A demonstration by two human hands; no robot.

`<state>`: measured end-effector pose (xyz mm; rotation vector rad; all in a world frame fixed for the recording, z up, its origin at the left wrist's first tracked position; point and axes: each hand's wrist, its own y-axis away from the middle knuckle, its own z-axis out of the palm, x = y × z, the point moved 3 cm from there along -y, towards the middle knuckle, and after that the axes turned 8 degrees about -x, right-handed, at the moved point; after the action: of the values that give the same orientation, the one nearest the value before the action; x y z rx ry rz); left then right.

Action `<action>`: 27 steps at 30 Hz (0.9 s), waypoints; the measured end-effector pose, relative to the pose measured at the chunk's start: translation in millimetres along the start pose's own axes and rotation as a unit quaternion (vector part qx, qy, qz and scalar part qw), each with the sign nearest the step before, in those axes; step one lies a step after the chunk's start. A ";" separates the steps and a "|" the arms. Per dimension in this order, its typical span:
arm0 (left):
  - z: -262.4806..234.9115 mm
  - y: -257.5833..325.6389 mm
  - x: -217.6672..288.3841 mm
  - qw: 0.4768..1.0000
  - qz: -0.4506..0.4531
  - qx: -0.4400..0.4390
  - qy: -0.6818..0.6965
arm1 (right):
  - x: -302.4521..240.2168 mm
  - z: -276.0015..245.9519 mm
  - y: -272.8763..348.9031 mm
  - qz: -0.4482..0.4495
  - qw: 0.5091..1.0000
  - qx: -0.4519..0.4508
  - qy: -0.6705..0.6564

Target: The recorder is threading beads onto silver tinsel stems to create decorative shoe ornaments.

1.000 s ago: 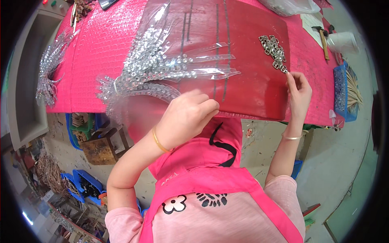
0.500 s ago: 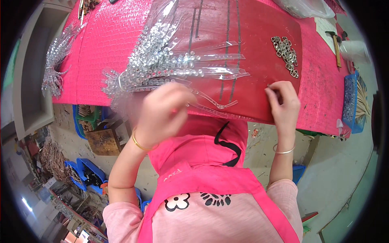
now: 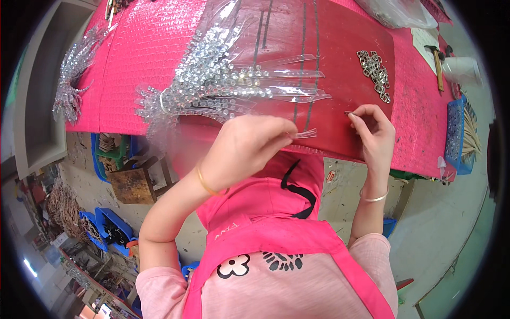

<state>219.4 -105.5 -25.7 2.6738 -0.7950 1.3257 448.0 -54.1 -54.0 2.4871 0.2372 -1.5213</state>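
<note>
My left hand [image 3: 252, 143] is closed in a pinch on a clear plastic strap [image 3: 305, 134], whose tip sticks out to the right past my fingers. To its right, my right hand [image 3: 376, 127] pinches a small dark piece [image 3: 348, 112] between thumb and forefinger; it is too small to tell exactly, and part of it is hidden. Beyond my left hand, a tied bundle of clear straps set with rhinestones [image 3: 204, 69] fans out over the dark red mat [image 3: 340, 53]. A small heap of silver metal buckles [image 3: 374, 74] lies on the mat beyond my right hand.
Another sparkling bundle [image 3: 69, 80] lies at the table's far left. On the right are a hammer [image 3: 439, 69], a clear plastic cup [image 3: 462, 70] and a blue basket [image 3: 459, 135] of pale sticks. A wooden box [image 3: 135, 183] and blue bins [image 3: 112, 228] stand below the table.
My left hand has moved right from beside the bundle and now pinches a strap's end. My right hand has barely moved, still pinching the small piece, which shows more clearly.
</note>
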 end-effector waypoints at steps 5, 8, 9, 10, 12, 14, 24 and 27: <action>-0.7 -18.3 -12.3 0.914 -0.212 -0.014 0.347 | -30.8 25.2 8.1 0.029 0.932 -0.072 -0.355; 1.7 -21.4 -12.3 0.864 -0.267 -0.026 0.426 | -30.8 38.7 0.2 0.021 0.922 -0.078 -0.377; 2.9 -22.6 -13.0 0.860 -0.259 -0.029 0.439 | -30.0 41.2 -0.6 0.027 0.926 -0.078 -0.367; 3.6 -22.7 -14.1 0.855 -0.252 -0.029 0.452 | -28.5 42.3 -0.9 0.028 0.926 -0.080 -0.367; 3.6 -23.1 -17.8 0.858 -0.249 -0.039 0.448 | -24.2 44.7 -0.8 0.054 0.911 -0.094 -0.398; 4.1 -23.7 -20.8 0.860 -0.247 -0.050 0.444 | -20.6 46.4 0.2 0.055 0.898 -0.108 -0.423; 7.5 -24.4 -18.9 0.847 -0.242 -0.066 0.469 | -19.0 54.5 3.3 0.085 0.859 -0.141 -0.485; 6.0 -22.2 -13.2 0.840 -0.243 -0.066 0.480 | -19.6 58.3 6.5 0.071 0.885 -0.128 -0.443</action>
<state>227.6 -82.3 -35.5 1.5394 -0.0574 1.9915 390.8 -76.3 -61.7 1.3721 0.0796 -2.1870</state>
